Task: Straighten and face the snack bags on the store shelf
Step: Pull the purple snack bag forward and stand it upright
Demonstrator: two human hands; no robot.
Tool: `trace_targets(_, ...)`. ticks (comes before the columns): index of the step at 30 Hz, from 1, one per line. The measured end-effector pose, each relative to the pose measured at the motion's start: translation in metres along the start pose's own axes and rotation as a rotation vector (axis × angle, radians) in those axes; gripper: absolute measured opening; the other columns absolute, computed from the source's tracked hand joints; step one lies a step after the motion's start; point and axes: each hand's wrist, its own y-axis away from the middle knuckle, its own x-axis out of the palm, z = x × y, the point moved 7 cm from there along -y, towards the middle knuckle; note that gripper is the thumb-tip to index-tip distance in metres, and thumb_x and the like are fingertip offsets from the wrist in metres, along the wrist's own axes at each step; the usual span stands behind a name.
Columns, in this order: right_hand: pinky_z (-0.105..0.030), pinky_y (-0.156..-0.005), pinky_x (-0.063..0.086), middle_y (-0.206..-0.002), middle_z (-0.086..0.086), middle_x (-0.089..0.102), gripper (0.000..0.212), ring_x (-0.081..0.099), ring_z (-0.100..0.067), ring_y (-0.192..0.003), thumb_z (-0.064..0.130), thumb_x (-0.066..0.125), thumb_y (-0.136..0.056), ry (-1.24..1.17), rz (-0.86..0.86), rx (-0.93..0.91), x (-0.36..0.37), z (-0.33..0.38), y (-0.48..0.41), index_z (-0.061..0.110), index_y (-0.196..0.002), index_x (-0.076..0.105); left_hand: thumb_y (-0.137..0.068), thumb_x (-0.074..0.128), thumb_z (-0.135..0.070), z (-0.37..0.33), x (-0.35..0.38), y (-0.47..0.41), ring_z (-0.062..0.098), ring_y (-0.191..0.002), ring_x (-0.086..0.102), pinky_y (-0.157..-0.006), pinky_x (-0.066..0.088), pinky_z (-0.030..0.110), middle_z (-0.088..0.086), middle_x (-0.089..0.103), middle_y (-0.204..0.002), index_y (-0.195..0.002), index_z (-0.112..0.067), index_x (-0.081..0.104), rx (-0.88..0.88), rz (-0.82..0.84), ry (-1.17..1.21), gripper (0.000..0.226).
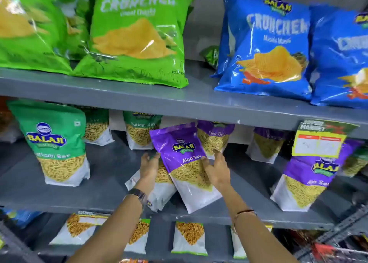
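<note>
Aloo Sev bag (185, 163): stood on the middle shelf (111, 183), top tilted left, its bottom corner near the front edge.
Right hand (216, 171): clamped on the bag's right edge, thumb on the front.
Left hand (149, 163): fingers loose and apart, touching the bag's left edge.
Fallen bag (161, 193): lay flat beneath, partly covered.
Open room: bare shelf stretched left to the green Ratlami Sev bag (53, 143).
Contents: yellow sev showed through the bags' clear windows.

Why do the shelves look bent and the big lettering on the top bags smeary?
Head view: the wide-angle lens bows the grey shelf edge; lettering on the green bag and blue bag is smeared, likely motion blur; glare streaks their glossy film; the purple Aloo Sev bag mid-frame reads sharper.
</note>
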Motion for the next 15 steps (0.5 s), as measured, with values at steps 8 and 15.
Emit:
trace_targets(8, -0.031, -0.093, 0.041, -0.12, -0.013, 0.058, 0.05, 0.054, -0.024, -0.105, 0.028, 0.068, -0.078, -0.43, 0.193, 0.252, 0.037, -0.019, -0.059, 0.007, -0.12, 0.051, -0.046, 0.074, -0.054, 0.041, 0.035, -0.048, 0.028, -0.102, 0.064, -0.098, 0.048, 0.049, 0.01, 0.068, -0.111, -0.11, -0.014, 0.06, -0.018, 0.181, -0.017, 0.077)
trace_targets(15, -0.05, -0.095, 0.049, -0.107, -0.023, 0.068, 0.027, 0.064, -0.035, -0.1, 0.024, 0.079, -0.066, -0.557, 0.21, 0.167, 0.036, -0.021, -0.054, 0.017, -0.084, 0.061, -0.077, 0.069, -0.007, 0.009, 0.036, -0.009, 0.036, -0.106, 0.061, -0.098, 0.047, 0.048, 0.023, 0.065, -0.114, -0.109, -0.002, 0.057, 0.088, 0.286, 0.095, 0.035)
